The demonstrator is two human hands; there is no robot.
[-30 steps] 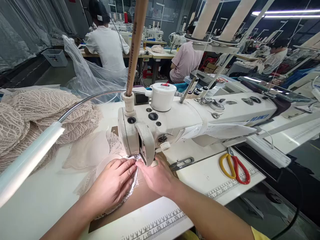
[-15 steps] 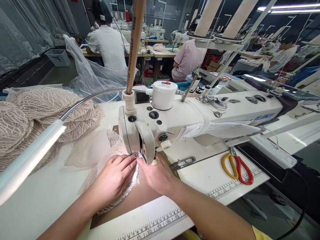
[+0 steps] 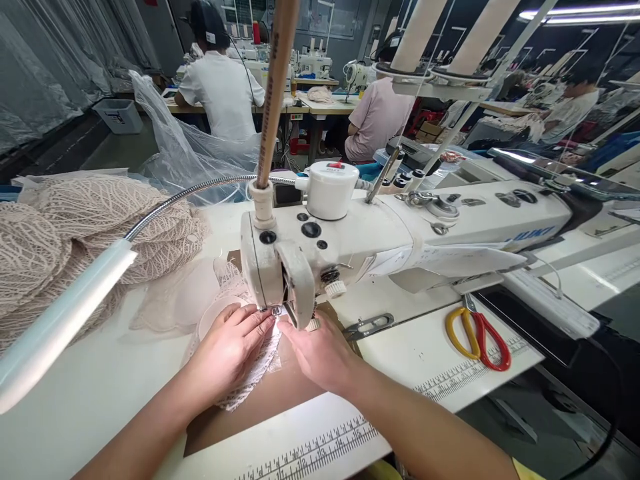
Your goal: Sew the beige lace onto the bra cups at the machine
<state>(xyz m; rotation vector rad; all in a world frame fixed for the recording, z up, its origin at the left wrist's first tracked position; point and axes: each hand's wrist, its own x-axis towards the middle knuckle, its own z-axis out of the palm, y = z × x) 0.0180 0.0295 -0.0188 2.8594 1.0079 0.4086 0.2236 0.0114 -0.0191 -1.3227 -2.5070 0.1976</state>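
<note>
At a white sewing machine's head (image 3: 262, 267), lace fabric (image 3: 251, 381) lies apparently mid-seam with its near end unfed, left hand (image 3: 231, 348) resting on it, right hand (image 3: 320, 350) at its edge, neither grip's closure discernible.

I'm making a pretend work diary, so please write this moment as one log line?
left hand: on lace piece | right hand: beside presser foot | lace pile: left of sewing machine | scissors: on table
</note>
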